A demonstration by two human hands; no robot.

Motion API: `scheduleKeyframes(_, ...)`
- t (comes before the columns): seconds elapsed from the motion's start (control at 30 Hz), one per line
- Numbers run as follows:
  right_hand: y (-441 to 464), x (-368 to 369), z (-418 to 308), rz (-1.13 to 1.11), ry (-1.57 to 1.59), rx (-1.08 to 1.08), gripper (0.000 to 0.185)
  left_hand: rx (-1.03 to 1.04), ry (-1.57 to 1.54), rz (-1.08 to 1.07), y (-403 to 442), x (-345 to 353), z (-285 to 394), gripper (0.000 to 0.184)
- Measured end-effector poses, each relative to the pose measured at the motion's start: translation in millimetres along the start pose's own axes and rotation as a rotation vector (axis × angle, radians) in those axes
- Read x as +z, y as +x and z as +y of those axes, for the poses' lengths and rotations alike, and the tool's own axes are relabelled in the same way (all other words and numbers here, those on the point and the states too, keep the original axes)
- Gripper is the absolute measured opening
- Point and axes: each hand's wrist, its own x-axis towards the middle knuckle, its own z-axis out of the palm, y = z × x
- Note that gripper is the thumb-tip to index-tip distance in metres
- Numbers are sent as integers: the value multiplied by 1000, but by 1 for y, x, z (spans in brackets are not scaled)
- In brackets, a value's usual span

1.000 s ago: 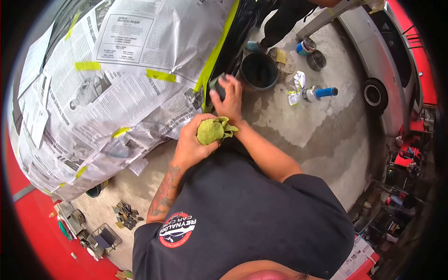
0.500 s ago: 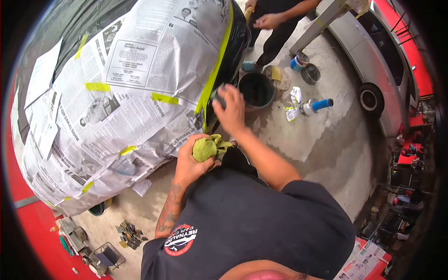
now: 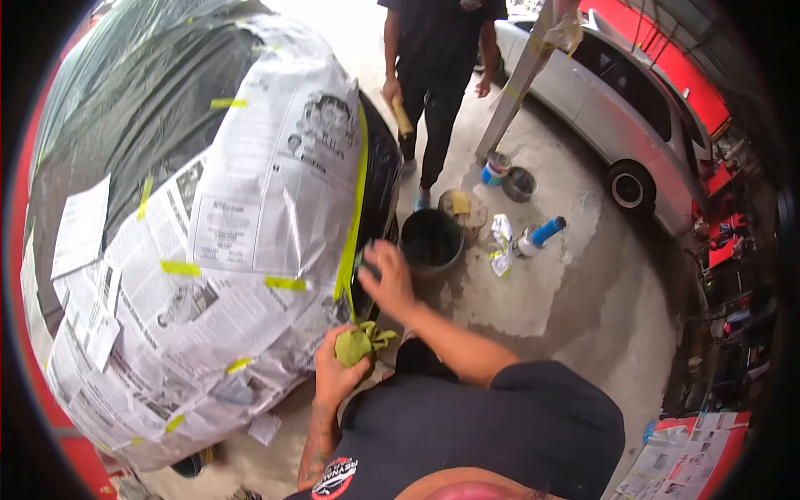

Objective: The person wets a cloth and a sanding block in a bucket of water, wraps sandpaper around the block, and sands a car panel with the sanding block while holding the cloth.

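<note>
A bunched green cloth (image 3: pixel 353 347) is in my left hand (image 3: pixel 332 379), fingers wrapped round it, close to the lower corner of the papered car (image 3: pixel 242 225). My right hand (image 3: pixel 390 282) is at the dark body panel (image 3: pixel 379 175) beside the yellow tape edge (image 3: pixel 352 208). Under its fingers is a small dark pad (image 3: pixel 367 265), mostly covered, so its exact kind is unclear. Newspaper sheets and yellow tape mask the car's surface left of both hands. Just right of my right hand, a black bucket (image 3: pixel 432 242) of dark liquid stands on the floor.
Another person (image 3: pixel 437 75) stands beyond the bucket, a long tan block (image 3: pixel 402 117) in one hand. On the floor are a blue-and-white can (image 3: pixel 495 169), a dark bowl (image 3: pixel 519 184), a white rag (image 3: pixel 501 246) and a blue-topped cylinder (image 3: pixel 540 237). A silver car (image 3: pixel 575 92) is behind a post (image 3: pixel 517 83).
My view has tilted up, so the scene sits lower in the picture. The other person now stands upright, away from the panel. Both my hands keep their hold on the cloth and pad.
</note>
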Motion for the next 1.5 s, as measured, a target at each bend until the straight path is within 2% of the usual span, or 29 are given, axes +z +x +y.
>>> scheduleKeyframes(0.07,-48,8,-6,-47,116,47,46,-16,19,-13,0,-2,0,50)
scheduleKeyframes(0.17,-30,-4,-9,-92,94,36,47,13,28,-19,5,-7,0,50)
scheduleKeyframes(0.3,46,7,26,58,67,133,43,69,52,-13,10,-8,6,49)
scheduleKeyframes(0.37,49,15,31,121,7,120,45,86,69,-7,8,-9,6,49)
scheduleKeyframes(0.47,-10,23,9,104,181,113,57,95,45,7,10,-11,6,49)
scheduleKeyframes(0.53,-78,55,23,121,147,-62,59,96,9,12,8,-13,4,49)
scheduleKeyframes(0.57,-106,60,14,55,198,72,59,94,3,10,9,-13,3,50)
scheduleKeyframes(0.67,-78,41,10,38,148,69,56,112,33,-3,13,-15,-11,50)
scheduleKeyframes(0.7,-55,41,13,117,156,74,52,72,-12,-6,12,-15,-9,50)
scheduleKeyframes(0.73,-30,34,15,123,211,157,51,32,-59,-8,13,-15,-4,51)
scheduleKeyframes(0.8,-3,27,26,99,140,184,50,13,-85,-2,10,-14,-5,51)
scheduleKeyframes(0.93,-64,44,9,121,164,66,51,91,8,13,11,-16,-3,50)
scheduleKeyframes(1.0,-95,41,-2,4,145,85,53,105,23,12,12,-14,-2,50)
scheduleKeyframes(1.1,-63,36,13,72,170,0,53,92,-1,3,11,-14,-8,49)
scheduleKeyframes(1.2,1,27,31,94,180,127,48,57,-45,1,9,-13,-10,50)
scheduleKeyframes(1.27,11,22,31,91,184,186,48,43,-42,3,8,-13,-7,50)
scheduleKeyframes(1.4,-63,42,14,68,207,79,54,108,29,-10,9,-14,-7,53)
scheduleKeyframes(1.5,-83,46,14,36,218,80,52,99,40,0,6,-13,-9,53)
